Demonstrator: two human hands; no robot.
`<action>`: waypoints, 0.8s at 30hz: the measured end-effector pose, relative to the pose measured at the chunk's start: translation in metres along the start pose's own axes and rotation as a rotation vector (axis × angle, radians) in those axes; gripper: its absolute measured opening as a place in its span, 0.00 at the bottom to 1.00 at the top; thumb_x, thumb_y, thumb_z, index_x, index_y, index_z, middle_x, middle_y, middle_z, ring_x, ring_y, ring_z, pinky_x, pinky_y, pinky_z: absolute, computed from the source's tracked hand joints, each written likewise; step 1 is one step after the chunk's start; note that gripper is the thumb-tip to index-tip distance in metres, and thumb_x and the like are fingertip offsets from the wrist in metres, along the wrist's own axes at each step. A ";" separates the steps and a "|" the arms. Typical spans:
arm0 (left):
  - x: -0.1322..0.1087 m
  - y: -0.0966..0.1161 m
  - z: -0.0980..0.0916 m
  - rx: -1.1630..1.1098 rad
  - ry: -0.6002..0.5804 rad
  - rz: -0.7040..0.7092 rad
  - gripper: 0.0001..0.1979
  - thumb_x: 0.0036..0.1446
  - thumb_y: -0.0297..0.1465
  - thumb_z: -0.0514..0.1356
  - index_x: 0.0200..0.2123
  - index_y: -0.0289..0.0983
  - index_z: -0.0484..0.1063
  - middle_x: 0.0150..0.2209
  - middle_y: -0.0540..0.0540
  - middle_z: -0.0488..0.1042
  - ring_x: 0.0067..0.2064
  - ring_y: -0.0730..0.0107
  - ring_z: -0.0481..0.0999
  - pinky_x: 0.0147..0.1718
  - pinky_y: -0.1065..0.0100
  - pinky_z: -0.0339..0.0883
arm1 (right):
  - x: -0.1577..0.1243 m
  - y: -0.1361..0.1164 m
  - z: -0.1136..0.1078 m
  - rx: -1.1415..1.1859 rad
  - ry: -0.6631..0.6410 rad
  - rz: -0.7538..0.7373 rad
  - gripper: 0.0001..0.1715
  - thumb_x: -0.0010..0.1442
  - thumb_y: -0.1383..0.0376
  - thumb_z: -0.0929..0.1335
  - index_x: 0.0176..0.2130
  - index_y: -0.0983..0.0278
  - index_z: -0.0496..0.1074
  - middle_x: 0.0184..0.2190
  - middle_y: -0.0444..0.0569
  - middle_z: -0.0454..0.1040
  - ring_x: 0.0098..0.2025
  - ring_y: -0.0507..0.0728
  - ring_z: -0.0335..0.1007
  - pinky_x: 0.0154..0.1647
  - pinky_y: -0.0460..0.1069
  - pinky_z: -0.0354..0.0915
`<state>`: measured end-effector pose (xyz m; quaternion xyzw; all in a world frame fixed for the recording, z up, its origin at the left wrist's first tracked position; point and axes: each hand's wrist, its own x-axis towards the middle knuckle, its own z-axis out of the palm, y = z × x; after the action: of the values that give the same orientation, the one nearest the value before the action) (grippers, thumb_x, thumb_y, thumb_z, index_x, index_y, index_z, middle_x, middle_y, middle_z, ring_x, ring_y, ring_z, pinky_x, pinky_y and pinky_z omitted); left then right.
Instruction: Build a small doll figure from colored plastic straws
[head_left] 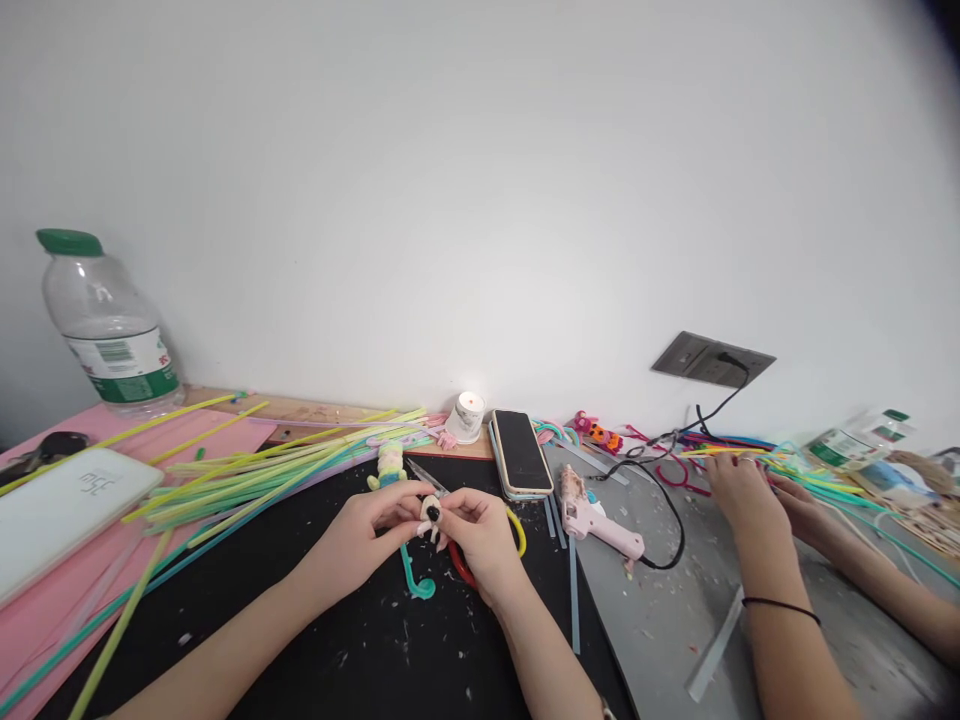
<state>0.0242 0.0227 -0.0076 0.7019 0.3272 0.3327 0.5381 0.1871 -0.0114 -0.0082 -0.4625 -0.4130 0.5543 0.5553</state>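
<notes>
A small cream-coloured fuzzy piece with a black round spot (431, 511) is pinched between the fingertips of both my hands, above a black mat (360, 640). My left hand (379, 525) is closed on its left side, and my right hand (481, 540) grips its right side. Just behind lies a yellow, white and green pipe-cleaner figure (390, 463). A teal pipe cleaner with a curled end (418, 588) shows below my left fingers. Scissors with red and yellow handles (520, 532) lie partly hidden under my right hand.
Many pipe cleaners (247, 480) lie to the left, near a white device (67, 520) and a bottle (112, 330). A phone (521, 455), paper cup (466, 417) and corded pink glue gun (600, 522) stand behind and right. Another person's hands (750, 505) work at far right.
</notes>
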 end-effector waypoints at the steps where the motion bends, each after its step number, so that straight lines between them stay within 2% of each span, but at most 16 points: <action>1: 0.000 0.000 0.000 0.002 -0.005 0.005 0.16 0.55 0.29 0.58 0.49 0.38 0.69 0.37 0.48 0.79 0.39 0.65 0.78 0.42 0.66 0.71 | 0.000 0.000 0.000 0.005 -0.001 -0.001 0.11 0.44 0.62 0.75 0.24 0.67 0.76 0.16 0.42 0.72 0.17 0.46 0.61 0.20 0.42 0.58; 9: -0.001 0.000 -0.001 0.164 0.002 0.066 0.14 0.57 0.29 0.58 0.47 0.40 0.72 0.39 0.50 0.79 0.40 0.67 0.78 0.43 0.68 0.70 | -0.001 0.001 0.001 0.034 -0.019 0.020 0.10 0.43 0.63 0.76 0.24 0.67 0.75 0.16 0.42 0.73 0.16 0.46 0.61 0.19 0.42 0.57; 24: -0.001 0.011 -0.005 0.180 0.010 0.074 0.12 0.54 0.27 0.60 0.42 0.41 0.76 0.35 0.51 0.81 0.36 0.68 0.78 0.39 0.70 0.69 | 0.000 0.004 0.001 0.036 -0.029 0.056 0.14 0.40 0.60 0.77 0.24 0.67 0.76 0.17 0.42 0.73 0.16 0.47 0.61 0.18 0.43 0.60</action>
<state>0.0208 0.0224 0.0039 0.7572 0.3324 0.3251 0.4588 0.1856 -0.0119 -0.0116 -0.4557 -0.3980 0.5836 0.5417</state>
